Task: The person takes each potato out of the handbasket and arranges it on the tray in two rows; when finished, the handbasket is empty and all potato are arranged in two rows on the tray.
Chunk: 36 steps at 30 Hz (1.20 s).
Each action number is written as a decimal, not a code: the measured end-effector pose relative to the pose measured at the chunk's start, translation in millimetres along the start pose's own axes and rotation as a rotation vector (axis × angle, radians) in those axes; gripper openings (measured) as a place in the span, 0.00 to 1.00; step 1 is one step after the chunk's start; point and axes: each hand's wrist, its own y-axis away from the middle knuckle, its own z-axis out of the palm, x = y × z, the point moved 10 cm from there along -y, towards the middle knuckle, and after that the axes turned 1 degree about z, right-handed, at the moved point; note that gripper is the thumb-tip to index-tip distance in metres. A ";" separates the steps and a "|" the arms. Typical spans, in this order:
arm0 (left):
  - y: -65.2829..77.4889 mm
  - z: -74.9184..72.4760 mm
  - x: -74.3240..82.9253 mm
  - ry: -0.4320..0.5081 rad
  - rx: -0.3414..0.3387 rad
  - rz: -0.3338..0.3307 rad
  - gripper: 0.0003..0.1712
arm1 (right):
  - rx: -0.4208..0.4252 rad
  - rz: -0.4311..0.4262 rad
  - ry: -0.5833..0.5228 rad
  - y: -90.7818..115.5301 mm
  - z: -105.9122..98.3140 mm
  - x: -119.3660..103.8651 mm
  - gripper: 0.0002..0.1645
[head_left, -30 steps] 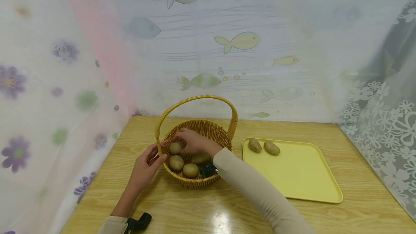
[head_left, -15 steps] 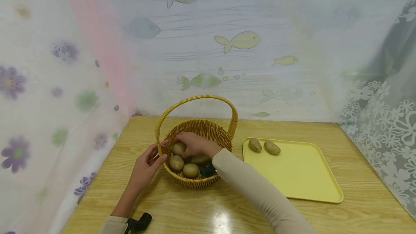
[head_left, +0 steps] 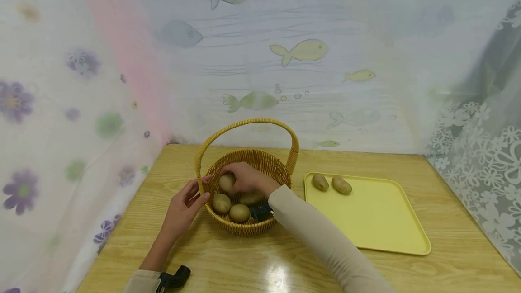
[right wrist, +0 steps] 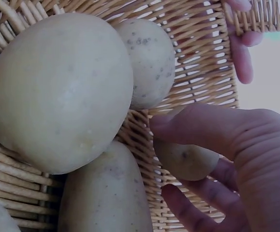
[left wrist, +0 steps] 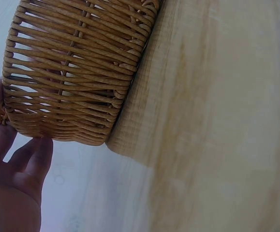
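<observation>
A round wicker basket (head_left: 260, 162) with a tall arched handle stands on the table and holds several potatoes. Inside it, my right hand (head_left: 246, 180) pinches a potato (right wrist: 190, 162) between thumb and fingers, close to the basket's left wall. My left hand (head_left: 185, 207) grips the rim at the handle's left foot, thumb on the near side; in the left wrist view its fingers (left wrist: 40, 157) press against the weave. Near the front wall lie a round potato (head_left: 221, 204) and another potato (head_left: 239, 213). A longer potato (head_left: 251, 199) is partly covered by my right hand.
To the basket's right, a yellow tray (head_left: 382, 216) bears two potatoes (head_left: 341, 185) in its far left corner. A dark wrist device (head_left: 260, 211) on my right arm sits within the basket's rim. Printed curtains (head_left: 260, 58) enclose the wooden table (head_left: 211, 261).
My right hand has shifted slightly to the right inside the basket, bringing the pinched potato away from the left wall. My left hand stays on the rim.
</observation>
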 end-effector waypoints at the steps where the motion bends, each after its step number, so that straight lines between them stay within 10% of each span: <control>1: 0.1 0.1 -0.3 0.000 -0.001 -0.002 0.20 | 0.004 0.008 -0.015 0.5 -1.0 0.2 0.32; 36: -0.1 0.6 -0.4 -0.004 -0.006 -0.007 0.26 | 0.231 0.031 -0.290 41.2 -34.5 15.5 0.32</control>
